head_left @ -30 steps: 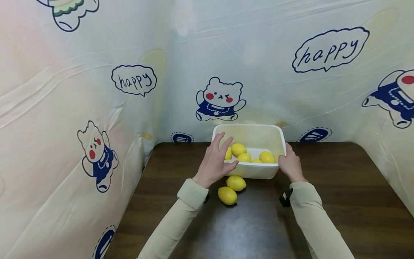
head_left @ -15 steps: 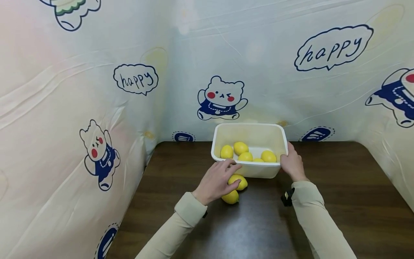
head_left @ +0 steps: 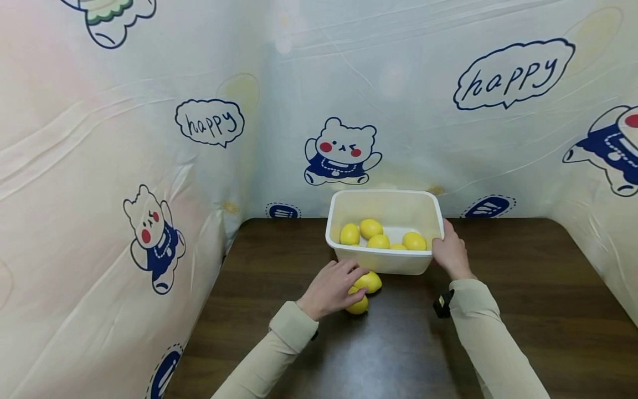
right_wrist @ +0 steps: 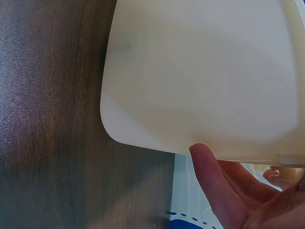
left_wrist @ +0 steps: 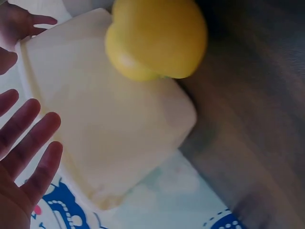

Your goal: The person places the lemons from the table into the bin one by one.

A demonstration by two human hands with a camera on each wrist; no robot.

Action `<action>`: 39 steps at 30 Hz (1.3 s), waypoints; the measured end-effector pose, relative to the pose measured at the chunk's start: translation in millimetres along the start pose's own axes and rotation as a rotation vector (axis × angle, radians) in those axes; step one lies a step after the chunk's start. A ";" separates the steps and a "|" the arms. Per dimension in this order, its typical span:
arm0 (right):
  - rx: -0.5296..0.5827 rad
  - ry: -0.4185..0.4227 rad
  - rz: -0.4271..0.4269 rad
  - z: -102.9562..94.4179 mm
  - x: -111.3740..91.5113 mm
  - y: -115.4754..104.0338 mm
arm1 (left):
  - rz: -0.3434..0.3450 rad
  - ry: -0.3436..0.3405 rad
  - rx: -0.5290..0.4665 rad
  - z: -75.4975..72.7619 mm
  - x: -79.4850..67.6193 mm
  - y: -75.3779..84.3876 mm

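A white plastic bin (head_left: 382, 261) stands at the back of the table with several lemons (head_left: 371, 229) inside. Two more lemons lie on the table in front of it: one nearer the bin (head_left: 370, 281) and one closer to me (head_left: 358, 306). My left hand (head_left: 333, 285) is over these two, partly covering them. In the left wrist view its fingers (left_wrist: 29, 143) are spread, with the lemon pair (left_wrist: 162, 38) beyond them. My right hand (head_left: 451, 255) grips the bin's right end, its thumb (right_wrist: 209, 181) against the wall in the right wrist view.
The dark wooden table (head_left: 399, 354) ends at a printed cloth backdrop (head_left: 408, 138) close behind the bin. More of the same cloth (head_left: 75, 221) hangs along the left side.
My left hand has drawn back from the bin's left rim and lowered over the two lemons on the table. The right hand keeps its hold on the bin.
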State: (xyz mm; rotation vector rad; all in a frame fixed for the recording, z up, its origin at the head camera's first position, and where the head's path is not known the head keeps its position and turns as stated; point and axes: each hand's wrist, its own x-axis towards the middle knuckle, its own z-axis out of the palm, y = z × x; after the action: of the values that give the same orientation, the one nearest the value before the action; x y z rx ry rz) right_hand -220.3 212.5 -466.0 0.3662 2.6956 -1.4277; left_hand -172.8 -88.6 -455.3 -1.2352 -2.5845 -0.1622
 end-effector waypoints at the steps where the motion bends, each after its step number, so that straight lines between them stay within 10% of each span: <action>1: 0.002 -0.001 0.001 0.0 0.0 0.1 | -0.005 -0.014 0.001 1.8 -1.3 -0.8; 14: 0.013 -0.009 0.006 0.7 0.5 1.3 | -0.106 -0.259 -0.097 31.3 -16.4 -11.4; 39: 0.027 -0.020 0.009 -0.3 -1.6 -0.5 | 0.003 -0.325 -0.097 51.2 -26.2 -0.4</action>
State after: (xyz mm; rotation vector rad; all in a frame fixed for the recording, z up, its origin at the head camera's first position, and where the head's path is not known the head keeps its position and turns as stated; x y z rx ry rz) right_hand -218.8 212.2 -465.1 0.3636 2.6580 -1.4588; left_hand -167.3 -97.4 -511.9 -1.4022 -2.8783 -0.0935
